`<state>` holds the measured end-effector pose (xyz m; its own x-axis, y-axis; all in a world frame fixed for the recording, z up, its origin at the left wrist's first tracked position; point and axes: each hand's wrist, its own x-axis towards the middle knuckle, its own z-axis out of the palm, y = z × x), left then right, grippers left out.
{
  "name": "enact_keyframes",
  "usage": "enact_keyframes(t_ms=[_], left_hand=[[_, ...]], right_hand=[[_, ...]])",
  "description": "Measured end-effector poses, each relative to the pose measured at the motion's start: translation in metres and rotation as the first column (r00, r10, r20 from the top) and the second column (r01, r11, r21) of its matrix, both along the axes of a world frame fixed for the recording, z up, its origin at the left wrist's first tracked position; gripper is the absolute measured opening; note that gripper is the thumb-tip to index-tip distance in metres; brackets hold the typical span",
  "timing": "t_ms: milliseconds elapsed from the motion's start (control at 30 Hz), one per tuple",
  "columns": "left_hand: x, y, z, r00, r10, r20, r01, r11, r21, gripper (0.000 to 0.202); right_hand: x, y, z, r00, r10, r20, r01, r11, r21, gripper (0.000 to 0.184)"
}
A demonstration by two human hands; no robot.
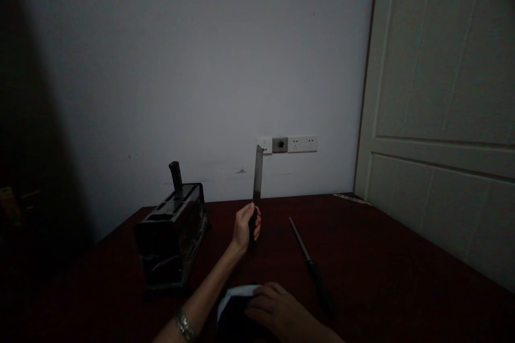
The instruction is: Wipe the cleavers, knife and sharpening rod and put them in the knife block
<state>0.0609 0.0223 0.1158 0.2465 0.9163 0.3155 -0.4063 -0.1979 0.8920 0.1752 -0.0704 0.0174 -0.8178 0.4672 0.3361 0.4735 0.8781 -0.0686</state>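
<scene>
My left hand (244, 225) is wrapped round the black handle of a knife (258, 174) and holds it upright, its long blade pointing up in front of the wall. Low in the view, my right hand (277, 308) has its bent fingers on a dark cloth (237, 290) with a pale edge; part of it is cut off by the frame. To the right, a sharpening steel (300, 238) with a black handle lies slantwise on the dark red table (382, 278). At left stands a black knife block (171, 236), one black handle (175, 176) sticking out of its top.
Behind the table rises a pale wall (201, 64) with a row of sockets (301, 143). A panelled white door (442, 91) borders the right side. Near the table's back right edge lies a thin pale strip (352, 199). The light is dim.
</scene>
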Motion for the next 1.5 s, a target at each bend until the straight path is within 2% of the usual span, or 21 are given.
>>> enact_keyframes(t_ms=[167,267,367,500,633,800,1100,1333,1500], left_hand=[[0.0,-0.003,0.001,0.999,-0.032,-0.025,0.033,0.999,0.022,0.036],[0.0,-0.002,-0.002,0.995,-0.091,-0.031,0.091,0.996,0.0,0.034],[-0.001,0.001,-0.005,0.984,-0.179,0.02,0.18,0.982,-0.063,0.034],[-0.004,0.006,-0.01,0.93,-0.337,0.144,0.354,0.928,-0.116,0.036],[-0.009,0.011,-0.012,0.843,-0.486,0.23,0.516,0.852,-0.091,0.036],[-0.012,0.013,-0.012,0.758,-0.596,0.267,0.626,0.779,-0.038,0.036],[-0.013,0.011,-0.011,0.769,-0.588,0.25,0.619,0.784,-0.059,0.039],[-0.014,0.009,-0.001,0.862,-0.477,0.17,0.497,0.862,-0.097,0.035],[-0.014,0.012,-0.002,0.878,-0.443,0.183,0.469,0.872,-0.139,0.033]], right_hand=[[-0.009,0.01,0.004,0.999,-0.004,0.045,0.0,0.996,0.094,0.043],[-0.017,0.019,-0.005,0.997,0.017,0.074,-0.027,0.99,0.14,0.039],[-0.022,0.025,-0.018,0.999,-0.009,0.048,0.002,0.989,0.151,0.043],[-0.021,0.025,-0.026,0.998,-0.068,0.008,0.067,0.994,0.089,0.045],[-0.018,0.023,-0.027,0.997,-0.07,-0.038,0.071,0.997,0.038,0.047],[-0.018,0.021,-0.029,0.995,-0.085,-0.056,0.085,0.996,0.007,0.059],[-0.019,0.011,-0.015,0.99,-0.083,-0.111,0.081,0.996,-0.024,0.029],[-0.02,0.006,0.001,0.952,-0.076,-0.298,0.041,0.991,-0.124,0.024],[-0.02,0.006,0.002,0.928,-0.054,-0.368,0.01,0.993,-0.119,0.022]])
